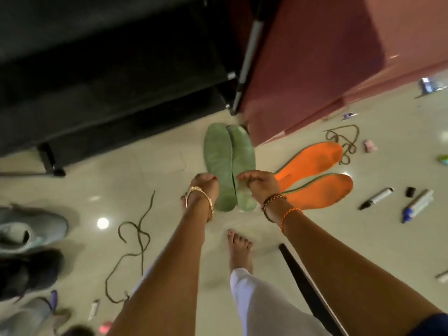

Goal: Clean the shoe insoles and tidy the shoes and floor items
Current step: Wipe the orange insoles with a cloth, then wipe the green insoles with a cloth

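Note:
Two green insoles (228,163) lie side by side on the pale floor (145,180), toes pointing away from me. My left hand (204,183) pinches the left insole's near edge, and my right hand (260,184) grips the right insole near its heel. Two orange insoles (315,175) lie just right of my right hand, partly hidden by it. Grey and black shoes (29,243) stand at the left edge. Loose dark laces (135,241) curl on the floor to the left, and another lace (344,141) lies beyond the orange insoles.
A black rack (109,76) and a reddish cabinet (327,69) stand right behind the insoles. Markers (375,198) and small items are scattered at the right. My bare foot (238,251) is below the insoles, beside a black bar (308,287).

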